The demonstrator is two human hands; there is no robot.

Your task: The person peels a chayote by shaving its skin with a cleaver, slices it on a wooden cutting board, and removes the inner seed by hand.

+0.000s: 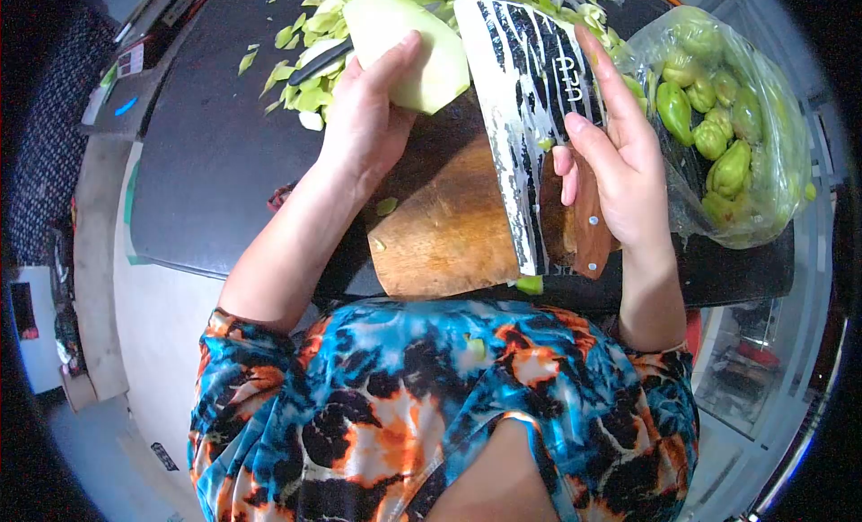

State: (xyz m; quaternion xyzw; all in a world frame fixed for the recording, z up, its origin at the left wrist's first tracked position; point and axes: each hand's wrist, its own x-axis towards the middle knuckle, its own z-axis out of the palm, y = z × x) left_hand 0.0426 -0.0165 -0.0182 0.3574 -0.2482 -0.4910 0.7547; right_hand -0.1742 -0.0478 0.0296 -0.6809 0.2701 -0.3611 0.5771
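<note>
A large pale green peeled piece (409, 55) is in my left hand (373, 100), thumb on its face. Upright in my right hand (624, 163) is a broad cleaver (516, 118) with a black and white streaked blade and a brown wooden handle (591, 226); my index finger and thumb lie along the blade. Below both hands lies a wooden cutting board (449, 221) with small green scraps on it. Next to my left hand, a black-handled tool (321, 61) rests among green peelings (305, 96).
A clear plastic bag (777, 163) of green chayotes (729, 169) sits at the right of the dark table (197, 163). Peelings spread across the table's far side. A green scrap (530, 285) lies by the board's near edge. Boxes and papers (130, 62) are at the far left.
</note>
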